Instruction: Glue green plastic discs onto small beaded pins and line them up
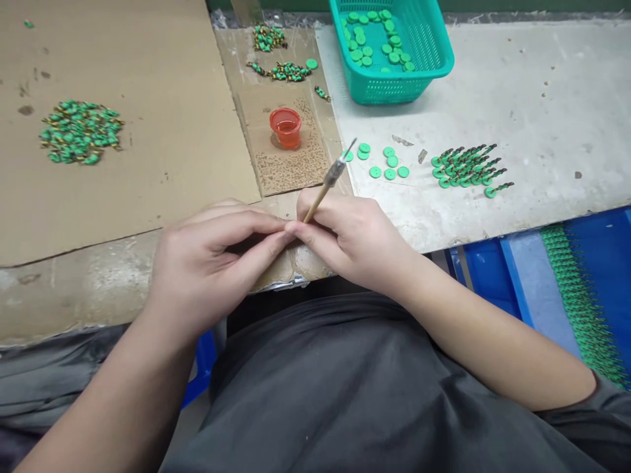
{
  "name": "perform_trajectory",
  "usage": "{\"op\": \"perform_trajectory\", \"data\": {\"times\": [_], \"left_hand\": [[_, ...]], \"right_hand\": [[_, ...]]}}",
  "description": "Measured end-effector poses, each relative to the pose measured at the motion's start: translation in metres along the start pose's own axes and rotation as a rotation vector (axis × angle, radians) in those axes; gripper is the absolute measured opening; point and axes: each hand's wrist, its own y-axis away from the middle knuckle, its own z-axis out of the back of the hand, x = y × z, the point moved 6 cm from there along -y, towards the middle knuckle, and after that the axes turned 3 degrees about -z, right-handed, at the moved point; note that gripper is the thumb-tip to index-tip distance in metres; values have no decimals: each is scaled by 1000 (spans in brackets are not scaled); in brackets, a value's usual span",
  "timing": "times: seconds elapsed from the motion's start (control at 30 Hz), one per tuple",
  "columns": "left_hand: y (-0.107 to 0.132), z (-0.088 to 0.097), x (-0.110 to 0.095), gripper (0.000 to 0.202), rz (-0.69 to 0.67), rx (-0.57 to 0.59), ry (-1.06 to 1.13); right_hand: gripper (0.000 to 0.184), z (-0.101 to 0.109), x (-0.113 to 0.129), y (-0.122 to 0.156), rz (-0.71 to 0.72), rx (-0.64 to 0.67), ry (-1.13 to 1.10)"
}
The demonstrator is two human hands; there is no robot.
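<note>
My right hand is closed round a thin wooden-handled needle tool, whose metal tip points up and away from me. My left hand pinches with thumb and forefinger at the table's front edge, its fingertips meeting those of my right hand. Whatever lies between the fingertips is hidden. Just beyond them a small red cup with liquid stands on speckled cardboard. Several loose green button-like discs lie to the right of the tool.
Small green, brown and gold pieces are heaped on cardboard at left, with smaller piles behind the cup. A teal basket holds green discs. Discs with dark stems stand at right. A blue tray below holds rows of similar pieces.
</note>
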Motion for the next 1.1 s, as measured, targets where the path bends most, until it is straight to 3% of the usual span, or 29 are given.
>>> {"op": "perform_trajectory", "data": {"times": [0.17,0.33,0.43,0.53,0.63,0.73,0.87,1.1], "left_hand": [[-3,2,0,18,12,1,9],[-4,3,5,16,108,-13,86],[-4,1,7,14,112,-24,83],[-3,1,15,15,247,-11,132],[-3,6,18,31,389,7,228],[-7,12,11,45,477,9,384],[-10,12,-1,46,604,16,611],[-19,10,-6,50,613,21,628]], "right_hand": [[22,-9,1,-2,-43,31,1],[24,-16,-3,-5,-134,99,7],[33,-3,-7,3,-210,-33,-88],[31,19,-13,25,-361,-238,-227],[25,33,-12,46,-442,-264,-280],[25,42,-5,56,-393,-233,-194],[26,43,0,59,-303,-243,-101],[27,37,-4,59,-249,-225,-75]]}}
